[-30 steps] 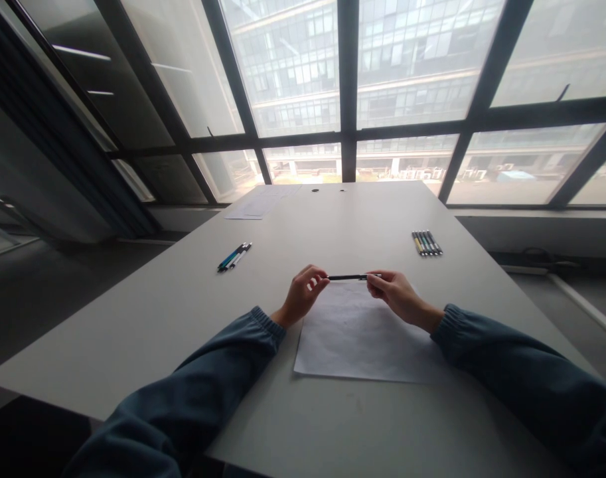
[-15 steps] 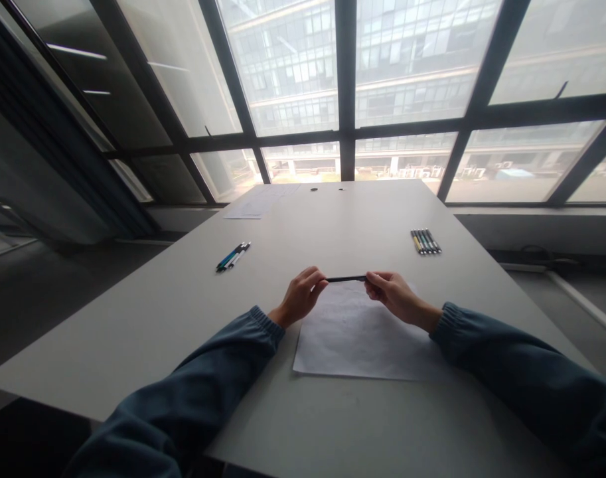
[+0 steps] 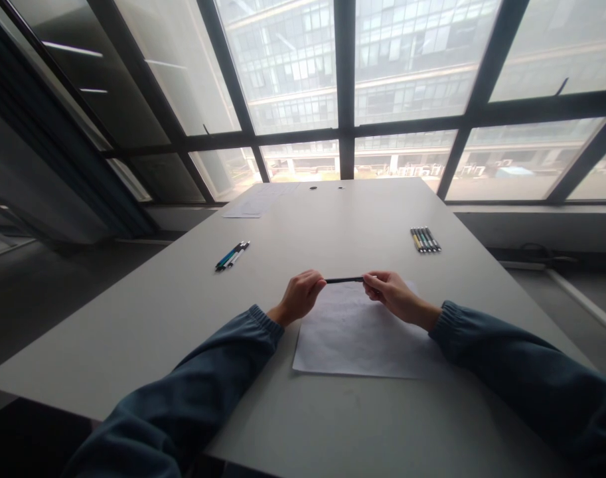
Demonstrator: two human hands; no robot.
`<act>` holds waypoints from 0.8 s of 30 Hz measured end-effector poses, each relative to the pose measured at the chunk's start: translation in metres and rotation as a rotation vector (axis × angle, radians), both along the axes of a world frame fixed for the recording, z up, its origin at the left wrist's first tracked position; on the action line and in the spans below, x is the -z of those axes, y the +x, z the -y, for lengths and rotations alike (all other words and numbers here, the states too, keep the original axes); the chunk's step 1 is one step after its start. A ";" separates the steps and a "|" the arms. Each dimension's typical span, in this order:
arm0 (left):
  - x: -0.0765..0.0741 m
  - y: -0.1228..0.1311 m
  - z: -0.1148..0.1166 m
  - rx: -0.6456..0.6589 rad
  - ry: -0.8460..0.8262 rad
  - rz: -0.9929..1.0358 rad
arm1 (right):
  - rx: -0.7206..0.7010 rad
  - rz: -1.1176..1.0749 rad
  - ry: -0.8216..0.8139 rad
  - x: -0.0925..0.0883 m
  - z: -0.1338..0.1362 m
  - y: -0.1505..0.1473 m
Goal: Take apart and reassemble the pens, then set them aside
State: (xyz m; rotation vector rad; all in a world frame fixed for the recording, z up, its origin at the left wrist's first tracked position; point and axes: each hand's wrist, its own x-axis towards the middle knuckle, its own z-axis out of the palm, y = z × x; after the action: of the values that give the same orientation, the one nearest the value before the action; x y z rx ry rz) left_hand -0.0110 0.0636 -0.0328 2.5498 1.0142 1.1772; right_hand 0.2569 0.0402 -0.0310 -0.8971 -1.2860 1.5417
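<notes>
A thin black pen (image 3: 344, 280) is held level above the white sheet of paper (image 3: 357, 338), one end in each hand. My left hand (image 3: 303, 295) is closed on its left end, thumb and fingers pressed together. The right end is pinched between the thumb and fingers of my right hand (image 3: 386, 292). Under my hands, the sheet lies on the pale table (image 3: 183, 338), and its right part is partly covered by my right hand and sleeve.
Several pens (image 3: 231, 256) lie in a loose bundle at the left of the table. Another row of several pens (image 3: 425, 239) lies at the right. Farther back are papers (image 3: 253, 202) and a small dark round item (image 3: 313, 188), before large windows.
Both hands and the pen between them have shifted very slightly to the left. The grip of each hand looks the same.
</notes>
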 end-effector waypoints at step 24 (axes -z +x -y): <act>-0.002 0.013 0.010 -0.078 -0.265 0.212 | 0.211 0.197 0.245 -0.003 0.002 -0.004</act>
State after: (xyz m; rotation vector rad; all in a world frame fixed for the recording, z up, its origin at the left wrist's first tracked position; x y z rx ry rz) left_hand 0.0019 0.0539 -0.0310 2.1517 1.1415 1.2107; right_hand 0.2525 0.0382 -0.0279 -1.0079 -1.4342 1.1262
